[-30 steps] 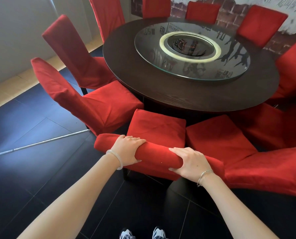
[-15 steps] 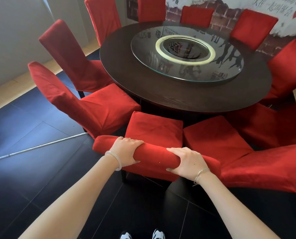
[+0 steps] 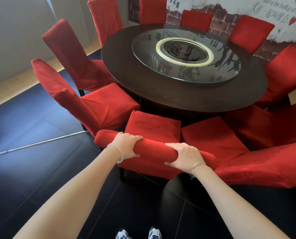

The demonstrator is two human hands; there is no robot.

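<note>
- The left hand point(image 3: 126, 146) and the right hand point(image 3: 183, 156) are both gripping the padded top of the red-covered chair point(image 3: 153, 125). The fingers are curling over the top, and the thumbs are pressing on the near side.
- That chair is standing at the near edge of the round dark table point(image 3: 143, 87), with its seat pointing towards the table.
- The person appears to be sliding the chair at its place. An even, square push from both hands looks best here, since the right-hand neighbour chair point(image 3: 212, 135) is sitting just beside it.
- The fabric cover is looking loose, so a firm hold on the frame beneath it should be helping.
- The chair's legs are mostly hiding under the cover, and I cannot tell whether the seat front is reaching under the table rim.
- The wall lettering is reading as blurred.
</note>
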